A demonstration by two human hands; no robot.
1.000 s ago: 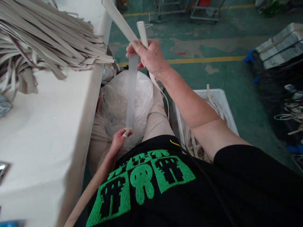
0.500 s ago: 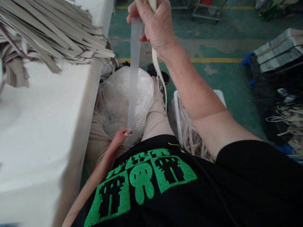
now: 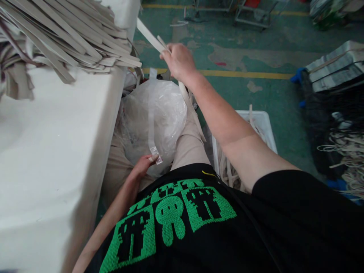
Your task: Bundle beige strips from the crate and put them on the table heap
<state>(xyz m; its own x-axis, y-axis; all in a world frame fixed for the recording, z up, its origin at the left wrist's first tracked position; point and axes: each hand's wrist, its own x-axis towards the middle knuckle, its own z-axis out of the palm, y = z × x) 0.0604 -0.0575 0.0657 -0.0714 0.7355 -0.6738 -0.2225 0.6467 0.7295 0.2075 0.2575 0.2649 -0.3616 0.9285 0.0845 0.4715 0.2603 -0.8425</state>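
Observation:
My left hand is low, near my lap, its fingers pinched on the lower end of a translucent strip. That strip runs up over a clear plastic bag between my legs, its top end loose. Higher up, my right hand is closed round a cream flat strap. One end of the strap points up and left toward the table. A cream length hangs beneath the hand, past my knee; whether it is the same strap I cannot tell.
A pile of cream straps lies on the white table at left. Beside my right leg stands a white bin with tangled straps. Wrapped stacks and cord heaps are at right. A metal cart stands far back.
My right hand has let go of the translucent strip, whose upper end has dropped over the bag. It has moved slightly down with the cream strap. My left hand stays almost still.

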